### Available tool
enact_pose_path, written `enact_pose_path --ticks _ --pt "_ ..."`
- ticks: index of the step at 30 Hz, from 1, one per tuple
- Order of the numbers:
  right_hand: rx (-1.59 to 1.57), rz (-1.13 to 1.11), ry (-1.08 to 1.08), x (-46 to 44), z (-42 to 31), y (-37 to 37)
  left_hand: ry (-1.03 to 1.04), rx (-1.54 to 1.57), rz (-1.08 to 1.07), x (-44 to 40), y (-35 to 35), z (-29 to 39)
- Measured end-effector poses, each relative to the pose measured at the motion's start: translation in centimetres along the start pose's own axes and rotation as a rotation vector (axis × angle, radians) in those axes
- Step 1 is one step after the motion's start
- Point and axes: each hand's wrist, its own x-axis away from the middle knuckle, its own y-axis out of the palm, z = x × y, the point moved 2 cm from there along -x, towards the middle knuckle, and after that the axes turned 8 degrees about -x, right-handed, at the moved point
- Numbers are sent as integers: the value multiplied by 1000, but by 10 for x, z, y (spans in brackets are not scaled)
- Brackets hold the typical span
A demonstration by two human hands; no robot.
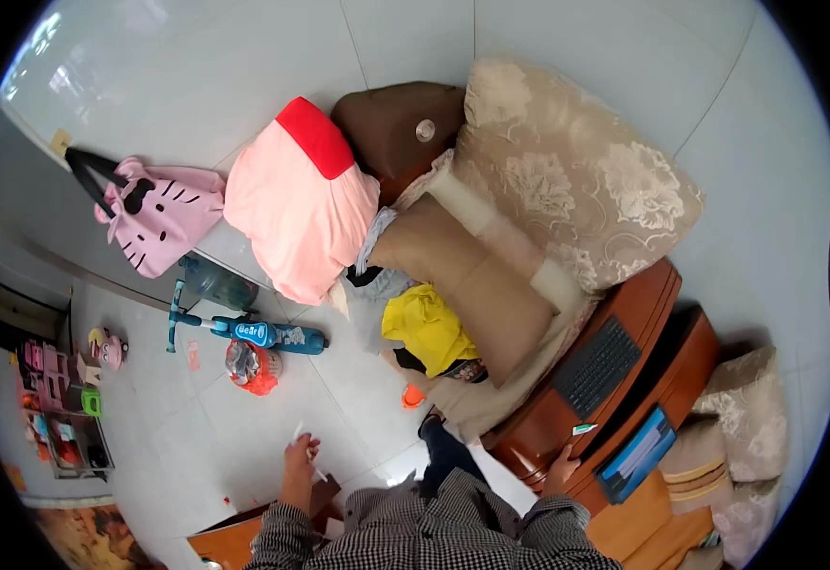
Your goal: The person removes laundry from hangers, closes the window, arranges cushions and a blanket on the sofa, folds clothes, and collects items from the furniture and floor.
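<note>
My left hand point(299, 456) is raised at the lower middle, its fingers closed on a thin white stick-like object point(298, 432). Over at the right, my right hand point(561, 467) is at the edge of the reddish-brown wooden furniture point(529, 432), with its fingers pressed around a small white and green item point(583, 429). Beyond that hand lies a black keyboard point(597, 368) on the wood. A blue-screened tablet or laptop point(636, 454) is to its right.
A yellow cloth point(429, 328) and brown cushion point(472, 275) lie on the seat, beside a floral cushion point(576, 176). Left are a pink blanket point(291, 209), pink bag point(170, 214), blue scooter point(253, 332) and red-rimmed bin point(255, 369). Shelves point(58, 408) stand far left.
</note>
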Motion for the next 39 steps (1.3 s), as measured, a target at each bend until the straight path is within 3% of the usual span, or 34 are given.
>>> enact_pose_path --ticks 2,6,8,10,12,18,22,24,26,28,30,31,35,37,38,39 --pt "8 -17 -2 0 -1 0 15 -56 -70 -16 23 40" --pt "312 335 -686 35 -41 27 15 -93 -65 -50 57 86" --pt "181 38 -611 98 -127 48 -34 -88 -35 -63 60 93" --pt "197 7 -933 116 -144 108 -59 -82 -17 -79 62 109" --pt "156 -188 -1021 155 -186 149 17 -91 -25 -97 68 144" --pt "45 -462 -1116 244 -238 246 435 -235 8 -191 111 310" --pt "-94 -689 -1012 305 -330 297 436 -117 -70 -274 133 395" --pt "-79 -813 -1033 334 -401 334 316 21 -189 -332 129 403" --pt "-165 -900 -1139 356 -472 381 218 -23 -143 -341 132 415" --pt "-150 -914 -1344 359 -527 434 168 -8 -316 -374 129 411" --pt "-12 -856 -1297 359 -564 475 132 8 -464 -376 160 414" --pt "61 -834 -1263 361 -569 491 108 15 -536 -369 175 412" --pt "-521 -1250 -899 389 -555 518 64 29 -633 -350 208 413" --pt "-478 -1296 -741 408 -549 499 68 15 -647 -338 217 414" --pt "-285 -1197 -825 433 -560 456 70 5 -655 -331 220 415" --pt "-362 -1168 -898 440 -542 457 80 -13 -668 -324 226 416"
